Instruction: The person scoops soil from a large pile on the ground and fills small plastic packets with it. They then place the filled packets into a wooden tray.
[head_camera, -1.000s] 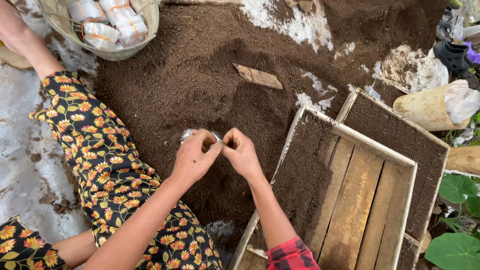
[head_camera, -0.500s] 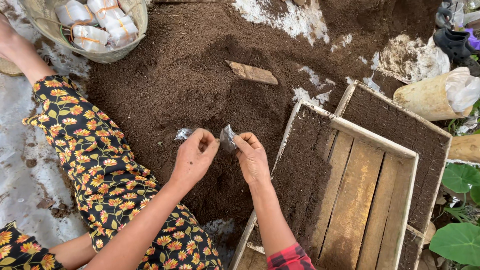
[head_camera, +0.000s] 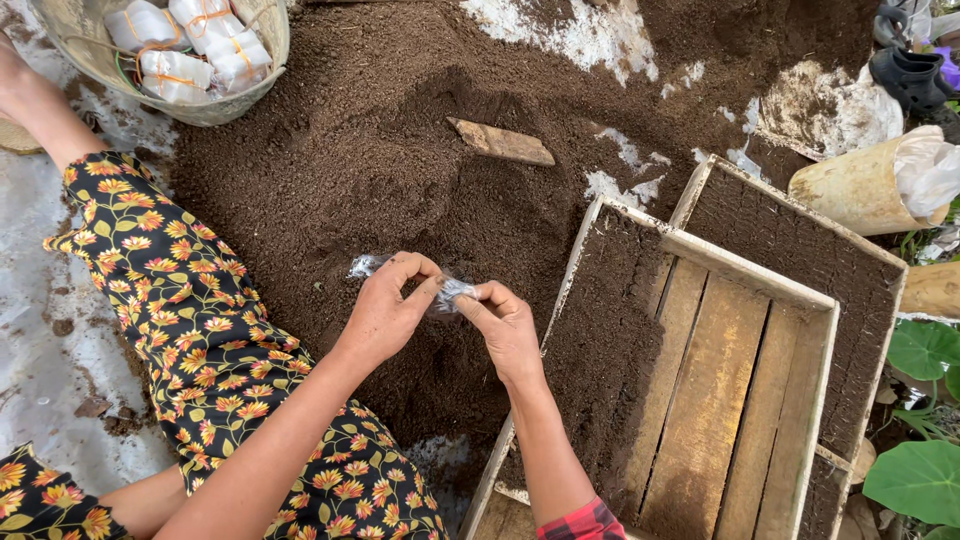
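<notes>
At frame centre, left hand (head_camera: 385, 315) and right hand (head_camera: 510, 330) pinched a small clear plastic bag (head_camera: 447, 292) between them, apparently spreading it open, over the soil heap (head_camera: 380, 150).

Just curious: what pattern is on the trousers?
Black trousers with orange-yellow flowers, seen in the head view.

Basket (head_camera: 250, 95) behind-left on soil heap (head_camera: 380, 170); wooden crate (head_camera: 740, 400) right, w/ soil inside.

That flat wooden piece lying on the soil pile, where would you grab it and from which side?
Take the wooden piece across its narrow width near the middle, coming from above. It lies flat and alone on the loose soil, long axis slanting left to right, so both long edges are exposed, likely leaving room for fingers.
</notes>
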